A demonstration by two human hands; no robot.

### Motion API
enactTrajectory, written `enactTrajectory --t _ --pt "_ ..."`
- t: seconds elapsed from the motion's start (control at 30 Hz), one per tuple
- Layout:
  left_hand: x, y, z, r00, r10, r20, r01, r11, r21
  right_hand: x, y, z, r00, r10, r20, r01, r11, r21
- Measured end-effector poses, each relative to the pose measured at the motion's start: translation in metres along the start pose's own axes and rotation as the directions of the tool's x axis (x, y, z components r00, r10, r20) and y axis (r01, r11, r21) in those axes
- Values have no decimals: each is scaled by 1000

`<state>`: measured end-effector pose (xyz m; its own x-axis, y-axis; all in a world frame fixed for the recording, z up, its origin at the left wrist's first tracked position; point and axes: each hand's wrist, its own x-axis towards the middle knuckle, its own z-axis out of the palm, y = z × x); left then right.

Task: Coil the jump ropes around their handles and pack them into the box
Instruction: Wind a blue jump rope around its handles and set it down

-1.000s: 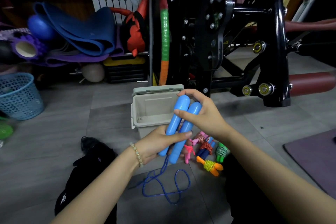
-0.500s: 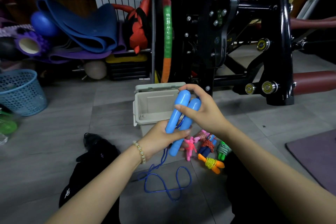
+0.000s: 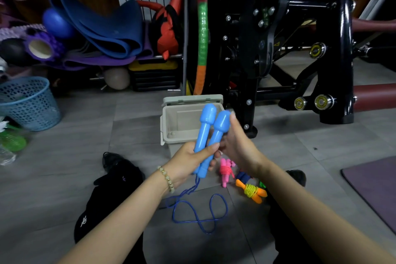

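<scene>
Presently in hand: pair of bright blue moulded-plastic jump-rope handles [image 3: 209, 135], bulb-headed and narrow-shafted, held side by side with heads tilted up and away, in front of the box opening

- Left hand [image 3: 190, 158]: wrapped round both lower shafts, thumb laid across the front, clamping the pair together.
- Right hand [image 3: 240, 146]: beside the head of the right-hand handle, fingers extended and blurred. It grips nothing, and whether it touches the plastic cannot be told.
- Thin dark blue cord [image 3: 199, 214]: hangs from the handle bases and lies in loose loops on the grey tiled floor [image 3: 85, 156], uncoiled.
- Beige plastic box with hinged lid [image 3: 169, 135]: on the floor just beyond the hands, lid open.
- Pink coiled rope bundle [image 3: 226, 170] and orange-handled bundle wound in yellow cord [image 3: 251, 191]: on the floor near the right wrist, not yet boxed.

Handling, by judgement: the handles look light, rigid and smooth, so they are likely to roll against each other. They are best held at the narrow shafts below the bulbs. The cord looks limp yet springy, so it should be pinched close to the bases and wound under tension, or the turns may slip off
</scene>
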<state>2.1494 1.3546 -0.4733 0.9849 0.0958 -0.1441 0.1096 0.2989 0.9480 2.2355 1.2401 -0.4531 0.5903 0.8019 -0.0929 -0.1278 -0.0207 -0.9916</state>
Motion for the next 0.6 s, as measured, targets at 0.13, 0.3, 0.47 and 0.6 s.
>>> enactTrajectory --t 0.13,0.3,0.47,0.6 --pt "6 -1 -6 997 -27 -78 12 983 -184 -2 25 10 990 122 74 -124 992 29" --pt "7 -5 -13 998 -47 -40 32 952 -304 -1 38 -1 990 132 -50 -138 980 -141" --pt "10 -3 -28 993 -56 -100 36 981 -193 -11 36 -13 994 19 -104 -53 942 -330" --pt "14 -1 -30 985 -21 -173 -1 992 -127 -13 36 -13 988 -150 -46 73 701 -709"
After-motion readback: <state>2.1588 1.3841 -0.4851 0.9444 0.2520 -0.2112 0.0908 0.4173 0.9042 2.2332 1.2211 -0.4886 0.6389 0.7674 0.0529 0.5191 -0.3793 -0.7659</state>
